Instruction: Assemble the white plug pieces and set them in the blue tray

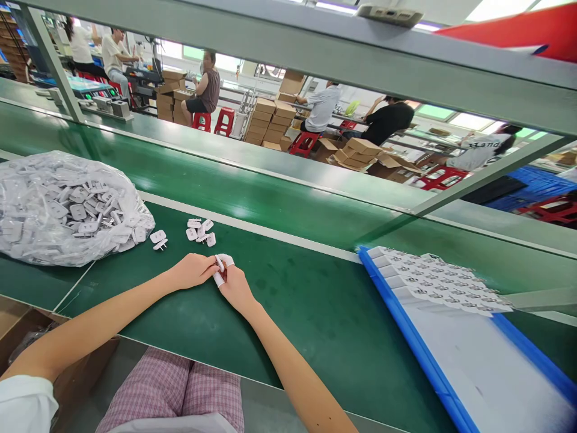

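Above the green belt, my left hand and my right hand meet, both with closed fingers. Between their fingertips they pinch a small white plug adapter, mostly hidden by the fingers. White finger covers sit on my right thumb and index finger. Just beyond the hands lies a small group of white plug adapters, some with their prongs showing. Two more adapters rest beside a clear plastic bag full of the same kind, at the left.
On the right stands a blue tray with a white lining and rows of adapters at its far end. A metal frame post and a long overhead beam cross the view. Several people sit at benches beyond, among cardboard boxes.
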{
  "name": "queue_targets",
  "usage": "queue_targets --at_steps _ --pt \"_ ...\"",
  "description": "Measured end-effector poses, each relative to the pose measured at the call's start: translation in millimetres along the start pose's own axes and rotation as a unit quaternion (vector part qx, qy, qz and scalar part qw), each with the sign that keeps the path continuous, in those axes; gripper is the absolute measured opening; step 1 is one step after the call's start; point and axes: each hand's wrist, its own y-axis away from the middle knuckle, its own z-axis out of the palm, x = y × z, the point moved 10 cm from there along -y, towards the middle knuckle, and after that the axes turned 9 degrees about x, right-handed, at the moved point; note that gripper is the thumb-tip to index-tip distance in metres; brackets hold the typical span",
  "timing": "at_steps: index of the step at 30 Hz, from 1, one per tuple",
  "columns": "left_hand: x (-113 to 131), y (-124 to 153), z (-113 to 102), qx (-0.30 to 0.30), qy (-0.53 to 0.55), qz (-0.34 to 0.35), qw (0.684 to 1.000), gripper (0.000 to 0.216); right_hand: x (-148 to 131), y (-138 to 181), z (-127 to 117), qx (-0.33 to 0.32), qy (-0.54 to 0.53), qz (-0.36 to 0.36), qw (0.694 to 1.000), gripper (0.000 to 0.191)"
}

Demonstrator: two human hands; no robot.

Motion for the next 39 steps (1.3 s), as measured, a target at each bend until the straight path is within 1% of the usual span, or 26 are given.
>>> queue_targets --at_steps 16,21,33,36,39 --pt "-1.5 -0.2 1.5 0.002 0.001 -0.001 1.0 0.029 1.4 0.1 2.4 0.003 0.006 -0.012 1.0 0.031" --pt "-1.3 -0.1 1.3 0.001 0.002 -0.001 1.0 0.029 2.7 0.1 2.0 0.008 0.007 -0.011 1.0 0.032" --pt "0.2 0.0 -0.6 0.004 0.005 0.001 1.0 0.029 -0.7 0.8 0.2 -0.003 -0.007 -0.001 1.0 0.034" --pt "1.0 0.0 -0.5 0.004 0.006 0.004 1.0 0.029 -0.5 1.7 -0.3 0.008 -0.024 -0.005 1.0 0.042" --pt "1.8 0.2 0.0 0.005 0.007 0.008 1.0 0.028 -4.2 1.9 -4.9 0.032 -0.033 -0.023 0.999 0.051"
